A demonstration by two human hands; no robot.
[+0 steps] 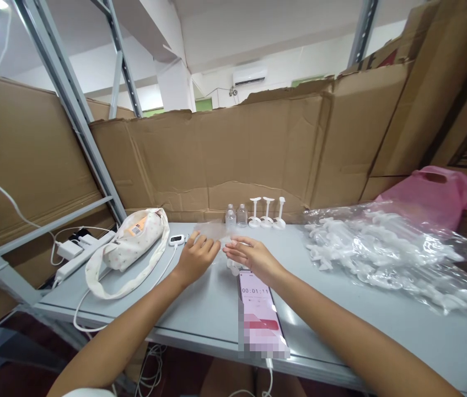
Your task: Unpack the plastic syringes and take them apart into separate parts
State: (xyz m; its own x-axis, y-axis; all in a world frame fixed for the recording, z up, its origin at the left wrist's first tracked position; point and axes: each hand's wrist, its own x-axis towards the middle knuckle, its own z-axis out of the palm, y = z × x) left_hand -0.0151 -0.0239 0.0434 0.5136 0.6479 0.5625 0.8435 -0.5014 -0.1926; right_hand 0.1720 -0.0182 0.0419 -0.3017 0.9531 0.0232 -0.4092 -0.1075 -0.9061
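Observation:
My left hand (200,256) is palm down over a thin clear plastic bag (212,227), fingers bent a little and apart; I see no firm hold on it. Facing it, my right hand (253,256) has its fingers stretched out toward the left, with nothing visible in them. Just below those fingers lies a small white plastic part (234,268), partly hidden by the hand. A phone (260,314) showing a timer lies under my right wrist. Behind the hands stand several small clear bottles (242,215) and three white plastic stands (267,214), all upright.
Large clear bags of white plastic parts (382,248) fill the right side, with a pink bag (427,193) behind. To the left are a fabric bag (136,242), a small white device (177,240) on a cable, and a power strip (82,256). Cardboard (225,160) walls the back.

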